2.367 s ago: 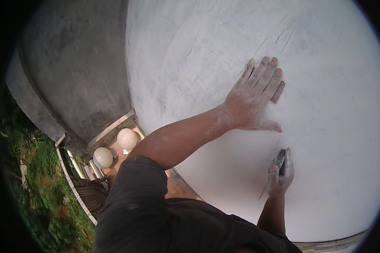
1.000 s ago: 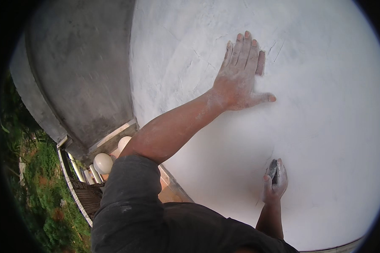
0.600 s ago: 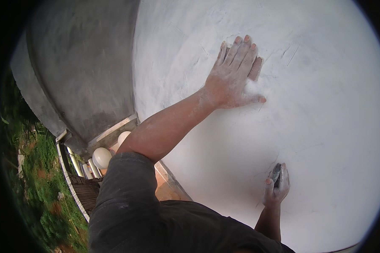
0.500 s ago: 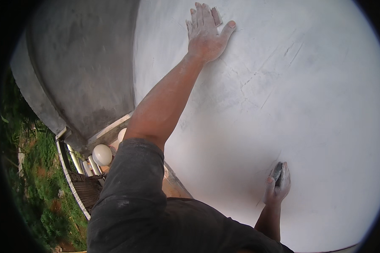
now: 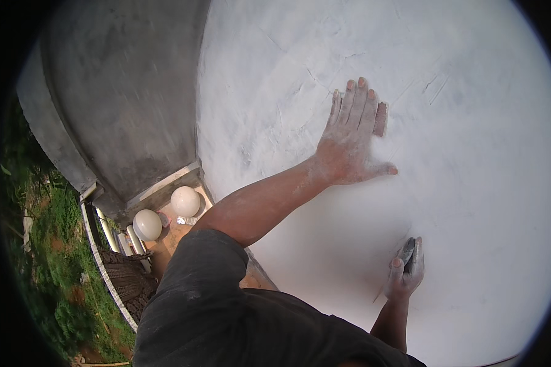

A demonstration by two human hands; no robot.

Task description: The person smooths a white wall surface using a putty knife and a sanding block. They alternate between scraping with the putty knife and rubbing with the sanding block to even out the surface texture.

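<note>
My left hand [image 5: 350, 137] lies flat on the white plastered wall [image 5: 471, 183], dusty fingers stretched out and thumb spread. Beneath it is a small brownish sanding pad [image 5: 381, 119], its edge showing beside the index finger; the palm hides the rest. Lower and to the right, my right hand [image 5: 408, 274] is closed around the dark handle of what looks like a plastering trowel [image 5: 408, 249]. A thin blade edge runs down to the left of that hand. Both hands are coated in pale dust.
Rough cracks and scratches mark the upper wall. A grey rendered wall [image 5: 122, 92] meets it at the left. Below stand two pale round globes [image 5: 185, 202] on a tan ledge, beside white pipes and a dark mesh [image 5: 125, 275]. Green plants [image 5: 55, 263] grow far below.
My left hand has slid down and to the right across the wall with the sanding pad under it. The right hand and trowel have barely moved. More of the second globe shows.
</note>
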